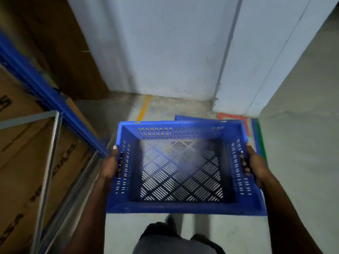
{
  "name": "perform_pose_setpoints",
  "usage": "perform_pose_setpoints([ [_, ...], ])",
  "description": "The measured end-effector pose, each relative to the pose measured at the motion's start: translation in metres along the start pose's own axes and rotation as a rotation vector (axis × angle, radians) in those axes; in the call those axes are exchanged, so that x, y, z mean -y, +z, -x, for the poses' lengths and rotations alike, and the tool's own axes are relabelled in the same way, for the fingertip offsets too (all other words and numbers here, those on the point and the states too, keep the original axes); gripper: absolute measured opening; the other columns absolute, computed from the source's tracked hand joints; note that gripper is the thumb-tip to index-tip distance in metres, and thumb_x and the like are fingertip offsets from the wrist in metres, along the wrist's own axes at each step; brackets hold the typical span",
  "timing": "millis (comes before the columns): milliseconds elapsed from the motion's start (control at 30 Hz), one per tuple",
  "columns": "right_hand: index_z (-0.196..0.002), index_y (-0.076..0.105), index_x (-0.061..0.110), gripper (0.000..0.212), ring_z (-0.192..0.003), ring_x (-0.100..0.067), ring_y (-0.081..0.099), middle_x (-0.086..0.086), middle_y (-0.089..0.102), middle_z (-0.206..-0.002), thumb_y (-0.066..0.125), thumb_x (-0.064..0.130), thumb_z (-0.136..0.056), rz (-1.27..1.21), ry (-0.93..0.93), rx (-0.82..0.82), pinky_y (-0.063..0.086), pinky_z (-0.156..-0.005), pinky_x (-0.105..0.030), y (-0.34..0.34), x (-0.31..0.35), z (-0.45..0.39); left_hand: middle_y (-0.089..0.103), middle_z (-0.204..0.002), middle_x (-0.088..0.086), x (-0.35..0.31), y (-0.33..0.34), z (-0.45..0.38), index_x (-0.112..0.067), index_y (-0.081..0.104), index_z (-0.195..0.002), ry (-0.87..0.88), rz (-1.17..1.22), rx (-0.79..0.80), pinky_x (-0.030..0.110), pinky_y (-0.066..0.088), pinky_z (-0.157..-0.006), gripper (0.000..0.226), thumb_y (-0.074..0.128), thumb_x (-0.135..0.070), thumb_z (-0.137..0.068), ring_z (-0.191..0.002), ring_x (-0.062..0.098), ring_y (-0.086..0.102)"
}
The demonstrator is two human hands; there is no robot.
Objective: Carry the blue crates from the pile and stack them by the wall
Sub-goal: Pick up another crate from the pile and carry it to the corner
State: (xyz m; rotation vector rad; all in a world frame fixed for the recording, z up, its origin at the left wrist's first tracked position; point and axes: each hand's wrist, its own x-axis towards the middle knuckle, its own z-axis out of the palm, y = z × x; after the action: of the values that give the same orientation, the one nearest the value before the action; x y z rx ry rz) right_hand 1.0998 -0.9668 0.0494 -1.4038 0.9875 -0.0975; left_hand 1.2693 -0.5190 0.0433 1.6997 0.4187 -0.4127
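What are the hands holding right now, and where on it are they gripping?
One empty blue crate, carried with both hands: the left hand and the right hand each grip a short side, fingers hooked through the handle slots.

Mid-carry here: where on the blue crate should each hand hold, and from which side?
Grip the blue crate at the handle slots in its two short end walls, one hand from each side. The left hand and right hand already do so, fingers hooked through the slots. The open top and perforated long walls offer no better hold, and opposite grips keep it level.
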Motion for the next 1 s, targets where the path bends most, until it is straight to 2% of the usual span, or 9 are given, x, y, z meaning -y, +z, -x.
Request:
perform_pose_setpoints([
  [100,-0.076,0.059,0.018,0.056,-0.038,-0.012,0.033,-0.001,0.045,-0.055,0.042,0.067,-0.098,-0.016,0.032,-0.055,0.026,-0.036,-0.020,-0.010,0.025,-0.056,0.046,-0.056,-0.007,-0.053,0.056,-0.067,-0.020,0.059,-0.082,0.004,-0.092,0.042,0.017,0.025,-0.042,0.056,0.036,-0.068,-0.099,-0.034,0.008,0.031],
  [200,-0.077,0.057,0.018,0.056,-0.040,-0.014,0.032,-0.001,0.045,-0.055,0.042,0.068,-0.097,-0.045,0.059,-0.093,0.027,-0.038,-0.021,-0.019,0.049,-0.121,0.049,-0.054,-0.006,-0.089,0.108,-0.136,-0.019,0.065,-0.085,-0.001,-0.130,0.077,0.019,0.029,-0.043,0.065,0.042,-0.080,-0.087,-0.035,0.011,0.034],
  [300,-0.076,0.057,0.016,0.057,-0.040,-0.016,0.034,-0.003,0.046,-0.055,0.043,0.068,-0.097,-0.035,0.065,-0.121,0.029,-0.040,-0.021,-0.023,0.069,-0.193,0.049,-0.056,-0.004,-0.111,0.160,-0.197,-0.020,0.065,-0.086,-0.027,-0.141,0.123,0.020,0.029,-0.043,0.060,0.046,-0.078,-0.088,-0.037,0.013,0.034],
  [400,-0.075,0.056,0.016,0.057,-0.041,-0.017,0.036,-0.003,0.046,-0.053,0.044,0.067,-0.097,-0.013,0.080,-0.122,0.030,-0.045,-0.022,-0.022,0.085,-0.274,0.050,-0.061,-0.002,-0.122,0.208,-0.252,-0.022,0.064,-0.085,-0.059,-0.161,0.142,0.022,0.031,-0.044,0.064,0.050,-0.083,-0.080,-0.042,0.015,0.036],
  [567,-0.071,0.056,0.016,0.057,-0.041,-0.019,0.039,-0.006,0.047,-0.054,0.046,0.065,-0.097,0.020,0.154,-0.093,0.030,-0.048,-0.026,-0.011,0.105,-0.406,0.050,-0.059,-0.001,-0.124,0.279,-0.341,-0.018,0.066,-0.089,-0.121,-0.175,0.069,0.026,0.030,-0.048,0.063,0.045,-0.078,-0.088,-0.045,0.017,0.037],
  [667,-0.078,0.060,0.014,0.056,-0.042,-0.019,0.041,-0.004,0.050,-0.055,0.047,0.066,-0.097,0.024,0.206,-0.102,0.030,-0.047,-0.026,-0.002,0.112,-0.473,0.051,-0.058,-0.001,-0.125,0.316,-0.390,-0.018,0.066,-0.086,-0.195,-0.164,0.049,0.026,0.031,-0.047,0.057,0.043,-0.071,-0.095,-0.044,0.017,0.038],
  [800,-0.085,0.063,0.011,0.060,-0.045,-0.021,0.046,-0.004,0.056,-0.058,0.048,0.068,-0.095,0.064,0.233,-0.116,0.034,-0.048,-0.028,0.017,0.097,-0.568,0.054,-0.063,0.007,-0.107,0.365,-0.474,-0.014,0.067,-0.084,-0.204,-0.217,0.025,0.028,0.036,-0.050,0.063,0.043,-0.072,-0.094,-0.047,0.021,0.043],
  [900,-0.083,0.062,0.013,0.067,-0.046,-0.021,0.048,-0.005,0.057,-0.061,0.049,0.078,-0.086,0.067,0.264,-0.098,0.038,-0.048,-0.028,0.035,0.064,-0.635,0.055,-0.060,0.014,-0.080,0.398,-0.548,-0.010,0.063,-0.076,-0.177,-0.309,0.028,0.031,0.041,-0.051,0.069,0.039,-0.071,-0.096,-0.048,0.023,0.047],
  [1000,-0.081,0.062,0.014,0.088,-0.049,-0.022,0.049,-0.006,0.058,-0.062,0.053,0.098,-0.058,0.078,0.267,-0.082,0.040,-0.049,-0.031,0.053,0.017,-0.699,0.056,-0.059,0.017,-0.045,0.426,-0.624,-0.008,0.063,-0.074,-0.147,-0.359,0.079,0.034,0.042,-0.054,0.075,0.038,-0.077,-0.092,-0.048,0.023,0.050],
])
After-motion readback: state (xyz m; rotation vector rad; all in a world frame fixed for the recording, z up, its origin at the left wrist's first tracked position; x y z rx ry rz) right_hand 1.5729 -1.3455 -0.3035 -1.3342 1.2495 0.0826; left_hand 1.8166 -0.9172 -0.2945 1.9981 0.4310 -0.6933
